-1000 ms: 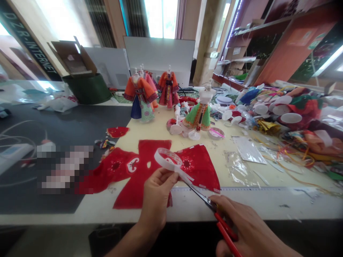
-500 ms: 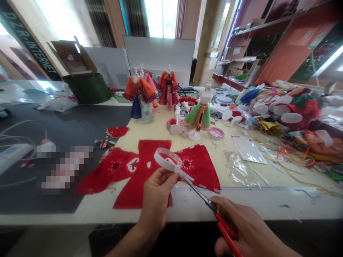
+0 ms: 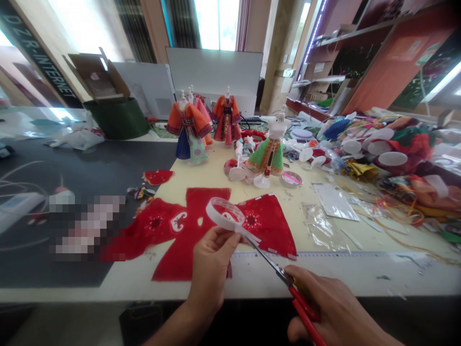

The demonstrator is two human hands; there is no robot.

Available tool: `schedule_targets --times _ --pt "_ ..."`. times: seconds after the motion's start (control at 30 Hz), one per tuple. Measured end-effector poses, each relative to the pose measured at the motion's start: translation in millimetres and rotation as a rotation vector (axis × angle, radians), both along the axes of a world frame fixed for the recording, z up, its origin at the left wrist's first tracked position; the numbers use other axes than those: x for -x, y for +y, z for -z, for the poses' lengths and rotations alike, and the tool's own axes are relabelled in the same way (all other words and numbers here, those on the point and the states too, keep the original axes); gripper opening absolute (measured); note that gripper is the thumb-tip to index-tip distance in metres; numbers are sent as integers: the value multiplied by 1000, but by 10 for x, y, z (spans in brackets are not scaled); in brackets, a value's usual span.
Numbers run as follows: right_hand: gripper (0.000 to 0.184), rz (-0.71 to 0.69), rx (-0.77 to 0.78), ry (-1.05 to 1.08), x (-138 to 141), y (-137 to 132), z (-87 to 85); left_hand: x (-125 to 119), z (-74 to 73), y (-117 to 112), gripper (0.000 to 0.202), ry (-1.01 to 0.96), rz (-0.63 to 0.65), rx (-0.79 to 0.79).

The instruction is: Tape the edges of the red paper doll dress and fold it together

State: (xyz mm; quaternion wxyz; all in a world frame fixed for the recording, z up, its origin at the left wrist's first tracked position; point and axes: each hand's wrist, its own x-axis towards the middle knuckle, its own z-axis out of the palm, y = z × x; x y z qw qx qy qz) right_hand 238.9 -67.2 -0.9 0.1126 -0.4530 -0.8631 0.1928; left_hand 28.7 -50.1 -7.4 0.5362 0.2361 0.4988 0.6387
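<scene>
My left hand [image 3: 212,259] pinches a looped white tape [image 3: 226,223] with red print on its inner face, near the tape's end. In my right hand [image 3: 324,298] are scissors [image 3: 277,271] with red handles, their blades reaching up to the tape's end beside my left fingertips. Beneath and behind both lies a red garment piece [image 3: 201,202] spread flat, with white embroidered motifs and a small hole at its middle. Small white strips sit along its right panel. My left hand covers part of the lower panel.
A ruler [image 3: 324,255] lies along the table's front. Small dressed mannequins [image 3: 189,129] stand at the back, one in a green skirt [image 3: 267,156]. A heap of fabrics and white stands [image 3: 389,154] fills the right. Plastic bags [image 3: 320,226] lie right of the garment; a dark mat [image 3: 90,168] covers the left.
Almost nothing differs. The tape loop has shifted very slightly up and left, while both hands and the scissors stay nearly in place.
</scene>
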Motion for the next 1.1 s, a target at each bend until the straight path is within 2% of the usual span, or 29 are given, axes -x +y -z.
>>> schedule_targets --times 0.3,0.57,0.8,1.1 --pt "43 -57 -182 54 -7 -4 10 -18 31 -6 18 26 -13 -33" --pt "47 -69 -220 33 12 -10 -7 -34 38 -5 21 33 -56 -76" --pt "39 -66 -185 24 12 -13 -17 -32 28 -17 19 32 -42 -64" --pt "50 -71 -244 24 14 -1 -8 -39 34 0 20 -9 -37 -61"
